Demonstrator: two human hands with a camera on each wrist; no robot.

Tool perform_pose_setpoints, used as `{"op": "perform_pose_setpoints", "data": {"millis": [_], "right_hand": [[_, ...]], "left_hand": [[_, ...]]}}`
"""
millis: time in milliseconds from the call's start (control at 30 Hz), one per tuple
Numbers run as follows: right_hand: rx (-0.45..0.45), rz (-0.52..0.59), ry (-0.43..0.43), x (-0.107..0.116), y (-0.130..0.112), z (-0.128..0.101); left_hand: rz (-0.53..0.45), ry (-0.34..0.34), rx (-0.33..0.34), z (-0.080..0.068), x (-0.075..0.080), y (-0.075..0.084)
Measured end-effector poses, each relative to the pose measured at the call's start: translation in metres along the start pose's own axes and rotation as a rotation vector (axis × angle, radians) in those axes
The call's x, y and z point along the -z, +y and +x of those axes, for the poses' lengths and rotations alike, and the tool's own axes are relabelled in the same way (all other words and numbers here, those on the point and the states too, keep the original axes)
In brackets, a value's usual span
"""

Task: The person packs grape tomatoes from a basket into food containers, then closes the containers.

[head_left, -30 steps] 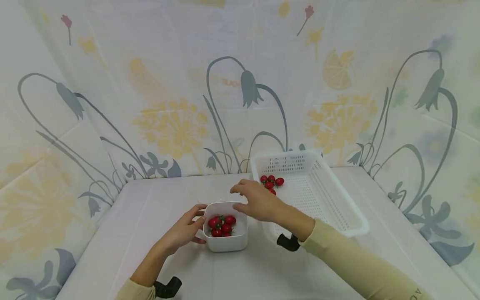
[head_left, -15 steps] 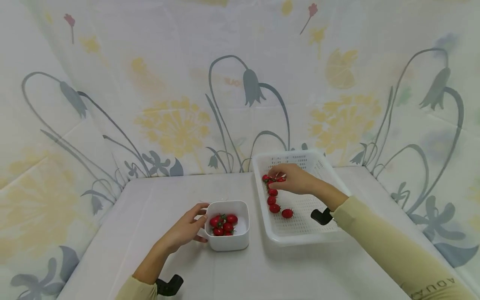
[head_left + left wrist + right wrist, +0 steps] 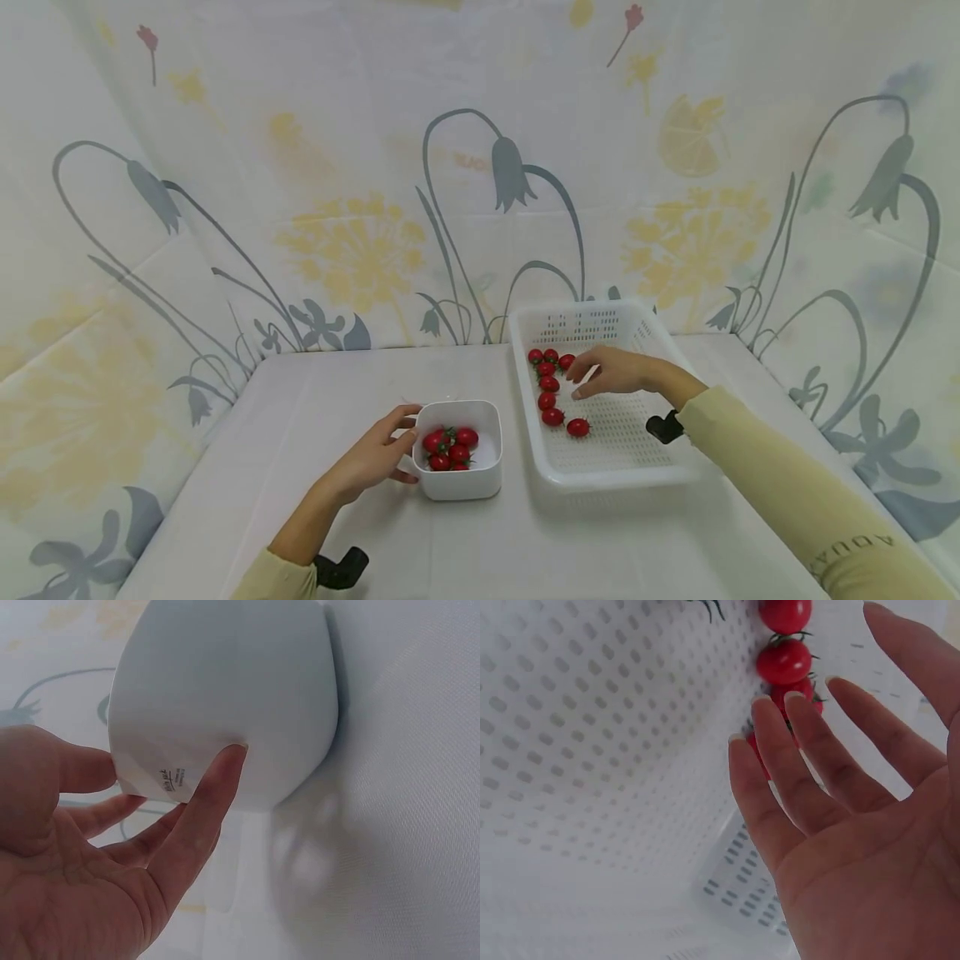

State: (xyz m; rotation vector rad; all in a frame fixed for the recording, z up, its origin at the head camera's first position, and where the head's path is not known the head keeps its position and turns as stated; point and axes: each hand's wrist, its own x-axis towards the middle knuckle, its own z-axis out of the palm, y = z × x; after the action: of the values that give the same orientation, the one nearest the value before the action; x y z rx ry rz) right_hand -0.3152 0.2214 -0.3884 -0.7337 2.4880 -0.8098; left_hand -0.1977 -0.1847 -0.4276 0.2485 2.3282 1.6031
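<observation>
My left hand [image 3: 372, 457] touches the left side of a small white square container [image 3: 461, 487] with its fingertips. In the left wrist view the fingers [image 3: 214, 791] lie spread against the container's outer wall [image 3: 225, 675], close to small dark print. Several cherry tomatoes [image 3: 459, 454] with green tops lie inside the container. My right hand [image 3: 618, 372] hovers over a white perforated basket [image 3: 551, 477], its fingers apart and holding nothing. Beside its fingertips, more cherry tomatoes [image 3: 549, 384] form a rough line along the basket's left side; in the right wrist view the fingers partly hide some tomatoes [image 3: 784, 661].
The basket stands at the right, its far end close to the flower-printed curtain [image 3: 465, 208]. A white cloth [image 3: 315, 400] covers the table. One cherry tomato [image 3: 578, 427] lies a little apart from the line in the basket.
My right hand has gone from above the small container to the tomatoes at the basket's far left, then drawn slightly right with its fingers parted. My left hand keeps its place at the container.
</observation>
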Motion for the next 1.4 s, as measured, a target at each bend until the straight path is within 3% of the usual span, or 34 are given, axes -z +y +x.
{"op": "perform_pose_setpoints", "data": {"millis": [300,467,833,1067,1400], "right_hand": [[-0.11,0.107,-0.138,-0.01,0.021,0.005],[-0.108,0.123,-0.199,-0.018,0.02,0.006],[-0.128,0.084,-0.215,-0.026,0.017,0.014],[-0.137,0.138,-0.232,-0.03,0.015,0.014],[-0.072,0.204,-0.25,-0.03,0.008,0.011]], "left_hand": [[-0.006,-0.003,-0.001,-0.001,-0.001,0.002],[-0.004,-0.004,-0.004,-0.001,0.0,0.001],[-0.004,-0.003,-0.011,-0.001,-0.001,0.001],[-0.003,0.0,-0.01,-0.001,-0.001,0.0],[-0.009,-0.009,-0.02,-0.001,0.0,0.001]]}}
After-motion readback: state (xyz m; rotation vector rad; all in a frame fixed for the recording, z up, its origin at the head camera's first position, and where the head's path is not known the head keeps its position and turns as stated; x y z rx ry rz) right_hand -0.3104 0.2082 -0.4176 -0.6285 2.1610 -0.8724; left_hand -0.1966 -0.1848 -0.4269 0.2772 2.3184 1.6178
